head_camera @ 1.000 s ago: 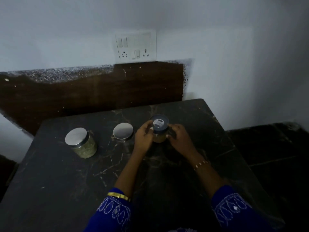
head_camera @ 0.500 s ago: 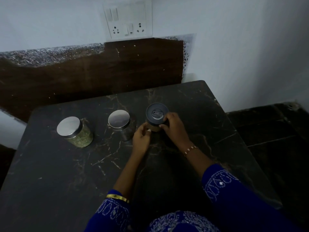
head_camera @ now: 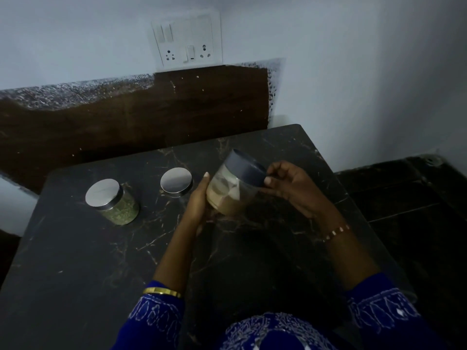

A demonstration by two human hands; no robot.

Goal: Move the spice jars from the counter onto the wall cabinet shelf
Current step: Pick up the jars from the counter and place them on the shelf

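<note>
Jar (head_camera: 233, 188) with a dark blue lid, brown powder inside, is off the tabletop (head_camera: 75, 248) and tilted, its lid leaning up and to the right. The left hand (head_camera: 198, 203) cups the glass body from the side with its fingers mostly straight along it, while the right hand (head_camera: 290, 188) curls its fingers and thumb round the lid end. So the grip is clamped on this jar from both sides, one hand supporting and one pinching.

Two more jars stand upright on the tabletop to the left: one with a silver lid and green contents (head_camera: 112, 200), and a second silver-lidded one (head_camera: 176, 181) just beside the left hand. Both wait their turn.

The wall cabinet shelf is not in view, so the lift will likely go up and out of this frame. To do it well, I would bring the jar upright first, since the lid's seal cannot be judged from here and loose powder would spill. Weight should rest on the body, not hang from the lid. The left hand should rise clear of the near silver lid so as not to knock it.
</note>
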